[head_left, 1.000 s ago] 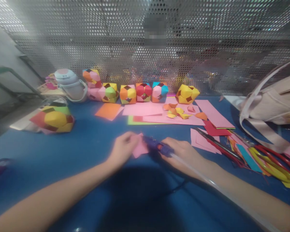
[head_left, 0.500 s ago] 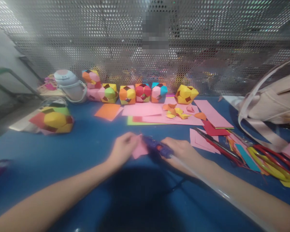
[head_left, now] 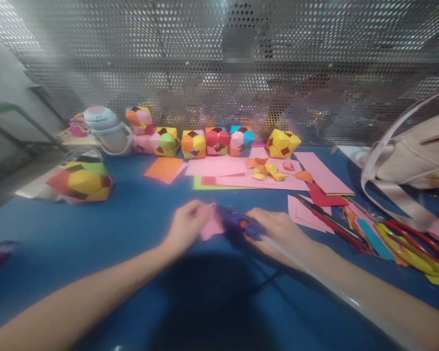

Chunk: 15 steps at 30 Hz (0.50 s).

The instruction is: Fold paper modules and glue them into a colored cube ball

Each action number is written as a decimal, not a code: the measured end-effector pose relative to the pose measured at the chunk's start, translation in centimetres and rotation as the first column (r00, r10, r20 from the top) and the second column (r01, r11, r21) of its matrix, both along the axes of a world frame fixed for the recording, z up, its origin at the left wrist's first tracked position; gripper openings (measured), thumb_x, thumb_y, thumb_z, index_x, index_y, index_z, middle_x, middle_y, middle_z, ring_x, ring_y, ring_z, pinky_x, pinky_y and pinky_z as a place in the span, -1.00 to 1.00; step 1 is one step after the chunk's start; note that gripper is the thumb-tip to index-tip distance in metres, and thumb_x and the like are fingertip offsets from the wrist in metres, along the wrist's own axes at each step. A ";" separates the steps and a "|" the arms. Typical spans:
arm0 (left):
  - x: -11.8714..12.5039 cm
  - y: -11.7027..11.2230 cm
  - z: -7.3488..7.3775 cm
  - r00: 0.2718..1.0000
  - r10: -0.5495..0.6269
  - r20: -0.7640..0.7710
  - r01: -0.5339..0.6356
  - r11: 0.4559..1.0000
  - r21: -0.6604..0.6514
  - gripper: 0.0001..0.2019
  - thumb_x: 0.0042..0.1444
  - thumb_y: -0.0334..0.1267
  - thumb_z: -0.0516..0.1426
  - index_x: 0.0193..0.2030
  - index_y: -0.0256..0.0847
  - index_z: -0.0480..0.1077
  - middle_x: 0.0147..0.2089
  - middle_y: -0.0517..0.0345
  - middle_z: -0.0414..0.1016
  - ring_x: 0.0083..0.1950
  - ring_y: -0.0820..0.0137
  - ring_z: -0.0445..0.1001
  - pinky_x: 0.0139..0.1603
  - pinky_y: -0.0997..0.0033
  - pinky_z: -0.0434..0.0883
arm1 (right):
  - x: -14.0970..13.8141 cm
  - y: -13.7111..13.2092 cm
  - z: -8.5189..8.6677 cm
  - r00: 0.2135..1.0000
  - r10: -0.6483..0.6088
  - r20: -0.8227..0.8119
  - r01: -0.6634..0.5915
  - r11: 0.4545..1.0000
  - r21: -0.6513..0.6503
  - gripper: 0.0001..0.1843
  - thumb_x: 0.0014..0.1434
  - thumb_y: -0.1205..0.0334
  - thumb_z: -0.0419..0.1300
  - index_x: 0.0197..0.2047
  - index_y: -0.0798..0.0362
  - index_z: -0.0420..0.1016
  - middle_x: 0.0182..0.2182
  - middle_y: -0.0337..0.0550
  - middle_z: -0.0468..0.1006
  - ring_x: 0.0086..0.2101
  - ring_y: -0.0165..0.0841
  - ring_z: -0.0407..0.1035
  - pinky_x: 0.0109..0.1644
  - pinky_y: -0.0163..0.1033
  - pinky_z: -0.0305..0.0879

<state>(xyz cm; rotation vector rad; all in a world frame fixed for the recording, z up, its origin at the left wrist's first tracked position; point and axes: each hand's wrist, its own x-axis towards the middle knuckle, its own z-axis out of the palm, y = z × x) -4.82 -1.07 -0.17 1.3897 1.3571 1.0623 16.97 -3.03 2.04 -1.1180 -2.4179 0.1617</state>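
Note:
Pinched in my left hand [head_left: 185, 225] is a small folded piece of pink paper [head_left: 211, 224], held just above the blue table [head_left: 139, 273]. My right hand [head_left: 274, 231] is wrapped round a dark blue glue gun [head_left: 243, 224], whose nozzle end reaches the right side of the paper. From the gun's back a long clear glue stick [head_left: 314, 273] runs along my right forearm. Blur hides whether the nozzle touches the paper. A thin dark cord [head_left: 267, 280] lies below the gun.
Several colourful paper balls [head_left: 193, 144] line the back by a perforated metal screen [head_left: 161, 73]; another paper ball [head_left: 84, 181] sits left. Pink sheets [head_left: 227, 165] and orange paper [head_left: 164, 169] lie ahead. Scissors [head_left: 409, 248] are at right, beside a bag [head_left: 413, 141]. A white bottle [head_left: 106, 129] stands back left.
Both hands, the pink paper and the glue gun keep nearly the same places. The whole view has shifted very slightly; nothing was taken up or let go.

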 end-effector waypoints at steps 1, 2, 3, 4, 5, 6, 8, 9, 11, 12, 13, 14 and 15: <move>0.1 0.0 0.0 1.000 0.000 0.002 0.000 1.000 0.002 -0.79 -0.02 -0.12 0.16 -0.48 -0.24 0.37 -0.56 0.26 0.33 -0.54 0.49 0.23 -0.53 0.53 0.17 | -0.1 0.0 0.0 1.000 0.009 -0.006 -0.009 1.000 0.000 -0.83 0.20 0.21 0.00 -0.26 0.08 0.36 -0.46 -0.13 0.48 -0.47 -0.35 0.39 -0.42 -0.32 0.18; 0.1 0.0 0.1 1.000 -0.001 -0.003 0.001 1.000 0.007 -0.78 -0.02 -0.11 0.16 -0.49 -0.24 0.37 -0.56 0.26 0.33 -0.54 0.49 0.23 -0.53 0.53 0.16 | -0.1 -0.1 0.0 1.000 0.017 -0.008 -0.017 1.000 0.002 -0.84 0.20 0.22 0.00 -0.26 0.08 0.36 -0.46 -0.14 0.48 -0.48 -0.35 0.39 -0.43 -0.32 0.18; 0.1 -0.1 0.1 1.000 -0.002 -0.014 0.002 1.000 0.012 -0.77 -0.01 -0.10 0.16 -0.49 -0.24 0.37 -0.56 0.26 0.32 -0.53 0.49 0.23 -0.53 0.53 0.16 | -0.1 -0.1 0.0 1.000 0.023 -0.009 -0.023 1.000 0.003 -0.84 0.20 0.23 0.00 -0.26 0.08 0.36 -0.45 -0.14 0.49 -0.48 -0.35 0.40 -0.43 -0.32 0.18; 0.1 -0.1 0.1 1.000 -0.004 -0.025 0.004 1.000 0.016 -0.77 -0.01 -0.10 0.16 -0.49 -0.24 0.37 -0.56 0.26 0.32 -0.53 0.49 0.23 -0.52 0.53 0.16 | -0.2 -0.1 -0.1 1.000 0.026 -0.008 -0.026 1.000 0.004 -0.85 0.20 0.24 0.00 -0.26 0.08 0.36 -0.45 -0.13 0.49 -0.47 -0.34 0.40 -0.43 -0.32 0.18; 0.1 -0.1 0.1 0.999 -0.005 -0.037 0.006 1.000 0.020 -0.77 0.00 -0.10 0.15 -0.49 -0.24 0.37 -0.55 0.26 0.32 -0.52 0.49 0.23 -0.52 0.53 0.16 | -0.2 0.0 -0.2 1.000 0.030 -0.007 -0.030 1.000 0.004 -0.86 0.20 0.25 0.01 -0.26 0.08 0.35 -0.45 -0.13 0.49 -0.46 -0.33 0.41 -0.43 -0.32 0.18; 0.0 -0.1 0.0 0.999 -0.007 -0.047 0.008 1.000 0.022 -0.77 0.01 -0.10 0.15 -0.48 -0.24 0.37 -0.55 0.26 0.32 -0.52 0.49 0.24 -0.51 0.53 0.17 | -0.1 0.0 -0.3 0.999 0.032 -0.003 -0.032 0.999 0.004 -0.86 0.20 0.25 0.01 -0.26 0.09 0.35 -0.44 -0.13 0.49 -0.45 -0.33 0.42 -0.43 -0.32 0.18; 0.0 -0.1 -0.1 0.998 -0.018 -0.060 0.020 1.000 0.024 -0.77 0.02 -0.10 0.14 -0.47 -0.25 0.38 -0.54 0.25 0.33 -0.50 0.49 0.24 -0.49 0.53 0.18 | -0.1 0.1 -0.5 1.000 0.026 -0.004 -0.026 1.000 0.016 -0.87 0.20 0.24 0.02 -0.27 0.08 0.35 -0.44 -0.13 0.49 -0.45 -0.33 0.42 -0.42 -0.32 0.18; -0.1 -0.1 -0.1 0.998 -0.020 -0.065 0.022 0.999 0.027 -0.77 0.03 -0.11 0.14 -0.46 -0.25 0.38 -0.53 0.25 0.33 -0.50 0.49 0.24 -0.49 0.53 0.18 | -0.1 0.1 -0.5 1.000 0.023 -0.004 -0.022 1.000 0.017 -0.87 0.20 0.24 0.02 -0.27 0.08 0.35 -0.44 -0.12 0.49 -0.45 -0.33 0.42 -0.42 -0.31 0.19; -0.1 -0.1 -0.3 0.997 -0.015 -0.071 0.018 0.999 0.034 -0.77 0.03 -0.11 0.14 -0.47 -0.24 0.38 -0.53 0.26 0.33 -0.50 0.49 0.24 -0.49 0.54 0.18 | -0.1 0.1 -0.5 1.000 0.013 -0.002 -0.013 1.000 -0.003 -0.87 0.19 0.24 0.03 -0.27 0.08 0.36 -0.42 -0.12 0.50 -0.44 -0.32 0.42 -0.42 -0.31 0.19; -0.1 -0.1 -0.3 0.998 -0.011 -0.068 0.013 0.999 0.035 -0.77 0.03 -0.11 0.14 -0.47 -0.24 0.38 -0.53 0.26 0.33 -0.50 0.49 0.24 -0.49 0.54 0.18 | -0.1 0.0 -0.5 1.000 0.007 0.000 -0.007 1.000 -0.021 -0.87 0.18 0.24 0.03 -0.27 0.07 0.36 -0.42 -0.11 0.51 -0.44 -0.31 0.43 -0.42 -0.31 0.19; -0.1 -0.1 -0.4 0.998 -0.007 -0.062 0.009 0.999 0.032 -0.78 0.02 -0.11 0.14 -0.47 -0.24 0.38 -0.53 0.26 0.34 -0.50 0.48 0.24 -0.50 0.54 0.18 | -0.1 0.0 -0.4 1.000 0.002 0.002 -0.002 0.999 -0.038 -0.88 0.18 0.24 0.03 -0.28 0.07 0.36 -0.42 -0.11 0.51 -0.44 -0.31 0.43 -0.42 -0.31 0.20; -0.1 -0.1 -0.4 0.998 -0.004 -0.056 0.006 1.000 0.028 -0.78 0.02 -0.11 0.14 -0.46 -0.24 0.38 -0.53 0.26 0.34 -0.50 0.48 0.24 -0.50 0.54 0.18 | -0.1 0.0 -0.4 1.000 0.001 0.001 -0.001 0.999 -0.048 -0.88 0.17 0.25 0.03 -0.28 0.07 0.36 -0.42 -0.11 0.51 -0.44 -0.31 0.43 -0.42 -0.30 0.20; -0.1 -0.1 -0.4 0.999 -0.002 -0.050 0.004 1.000 0.026 -0.78 0.01 -0.11 0.14 -0.46 -0.23 0.38 -0.53 0.25 0.35 -0.50 0.48 0.25 -0.50 0.53 0.18 | -0.1 0.0 -0.3 1.000 0.001 -0.002 -0.001 0.999 -0.052 -0.88 0.17 0.24 0.03 -0.28 0.07 0.36 -0.42 -0.10 0.51 -0.43 -0.30 0.43 -0.42 -0.30 0.21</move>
